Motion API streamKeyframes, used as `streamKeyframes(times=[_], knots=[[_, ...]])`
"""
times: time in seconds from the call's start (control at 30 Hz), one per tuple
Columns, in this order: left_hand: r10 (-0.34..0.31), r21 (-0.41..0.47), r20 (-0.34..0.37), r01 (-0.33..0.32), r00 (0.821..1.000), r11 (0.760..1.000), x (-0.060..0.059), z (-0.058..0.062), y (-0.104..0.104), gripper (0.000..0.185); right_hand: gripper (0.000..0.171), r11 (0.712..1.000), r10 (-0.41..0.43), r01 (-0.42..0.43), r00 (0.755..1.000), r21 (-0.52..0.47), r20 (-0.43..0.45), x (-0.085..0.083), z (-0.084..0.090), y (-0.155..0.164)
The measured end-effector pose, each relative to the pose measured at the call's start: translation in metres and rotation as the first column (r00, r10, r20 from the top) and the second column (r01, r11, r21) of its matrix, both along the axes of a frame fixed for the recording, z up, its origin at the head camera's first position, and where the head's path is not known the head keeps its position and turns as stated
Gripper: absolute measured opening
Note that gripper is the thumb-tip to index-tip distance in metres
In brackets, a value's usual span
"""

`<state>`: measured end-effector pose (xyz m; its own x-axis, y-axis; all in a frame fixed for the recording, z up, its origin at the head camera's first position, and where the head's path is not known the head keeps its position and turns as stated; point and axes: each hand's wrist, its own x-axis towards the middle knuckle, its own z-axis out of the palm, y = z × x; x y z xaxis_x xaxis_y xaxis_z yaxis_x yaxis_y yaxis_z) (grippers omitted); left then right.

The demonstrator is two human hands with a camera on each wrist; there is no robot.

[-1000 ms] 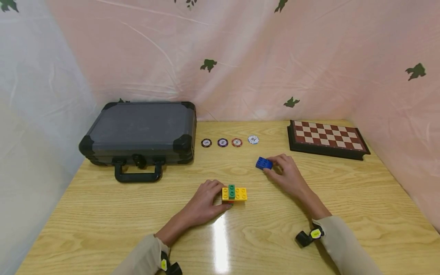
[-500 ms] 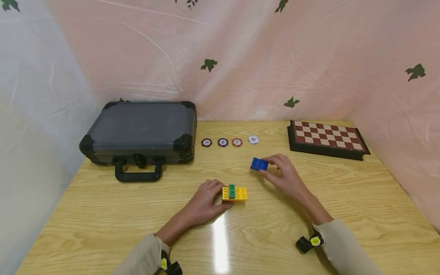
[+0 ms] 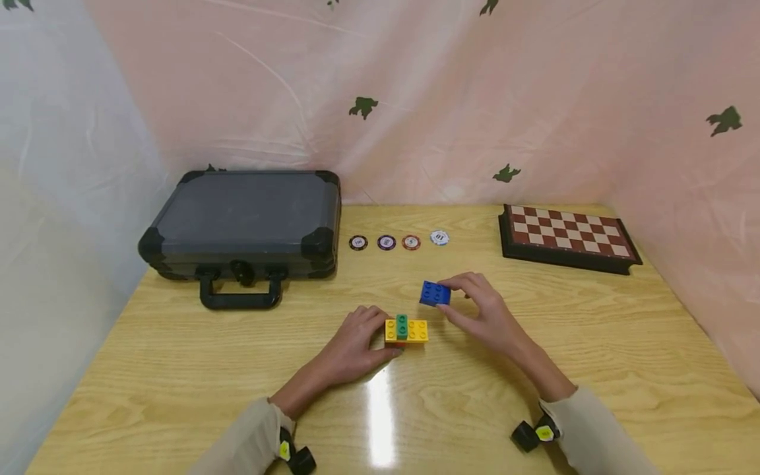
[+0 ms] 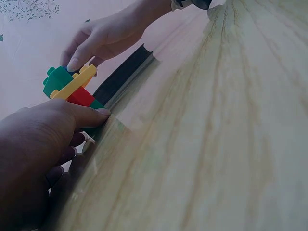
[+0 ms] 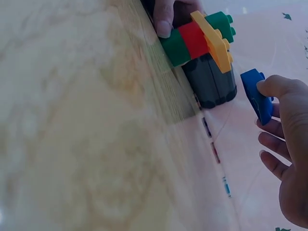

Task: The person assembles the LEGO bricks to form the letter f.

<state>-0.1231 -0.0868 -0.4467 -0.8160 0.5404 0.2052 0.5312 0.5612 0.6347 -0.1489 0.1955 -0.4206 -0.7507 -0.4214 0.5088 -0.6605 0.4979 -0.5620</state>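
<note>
A small stack of toy building bricks stands on the table: a green brick (image 5: pixel 176 48) at the bottom, a red brick (image 5: pixel 193 40) on it, then a flat yellow plate brick (image 3: pixel 419 330) and a narrow green brick (image 3: pixel 402 326) on top. My left hand (image 3: pixel 353 348) grips the base of this stack, thumb in front and fingers behind. Between thumb and fingertips, my right hand (image 3: pixel 488 311) pinches a blue brick (image 3: pixel 435 293), studs up, by its right end. In the right wrist view the blue brick is raised off the table, apart from the stack.
A grey hard case (image 3: pixel 246 221) with its handle (image 3: pixel 240 300) facing me stands at the back left. Several poker chips, including a white one (image 3: pixel 440 237), lie in a row behind the hands. A folded chessboard (image 3: pixel 570 237) sits at the back right, near the curtain (image 3: pixel 427 99).
My right hand has carried the blue brick left and nearer to me, toward the stack. The left hand keeps its grip on the base. The head view has tipped down slightly.
</note>
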Motion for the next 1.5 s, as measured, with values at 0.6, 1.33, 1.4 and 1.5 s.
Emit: streamKeyframes(times=[0.6, 1.33, 1.4, 1.5], knots=[[-0.018, 0.015, -0.037, 0.018, 0.999, 1.0, 0.001, -0.005, 0.001, 0.032, 0.045, 0.992, 0.124, -0.125, 0.992, -0.035, -0.031, 0.016, 0.004, -0.017], [-0.02, 0.002, -0.028, 0.02, 0.999, 1.0, -0.001, -0.005, -0.001, 0.034, 0.048, 0.981, 0.193, -0.194, 0.979, -0.014, -0.063, 0.022, 0.007, -0.025], [-0.018, 0.004, -0.027, 0.018, 0.999, 1.0, -0.001, -0.003, -0.001, 0.034, 0.048, 0.98, 0.196, -0.197, 0.978, -0.012, -0.066, 0.022, 0.007, -0.025], [-0.019, 0.007, -0.03, 0.019, 0.999, 1.0, -0.001, -0.003, -0.001, 0.034, 0.046, 0.978, 0.205, -0.206, 0.976, -0.009, -0.075, 0.021, 0.007, -0.025]])
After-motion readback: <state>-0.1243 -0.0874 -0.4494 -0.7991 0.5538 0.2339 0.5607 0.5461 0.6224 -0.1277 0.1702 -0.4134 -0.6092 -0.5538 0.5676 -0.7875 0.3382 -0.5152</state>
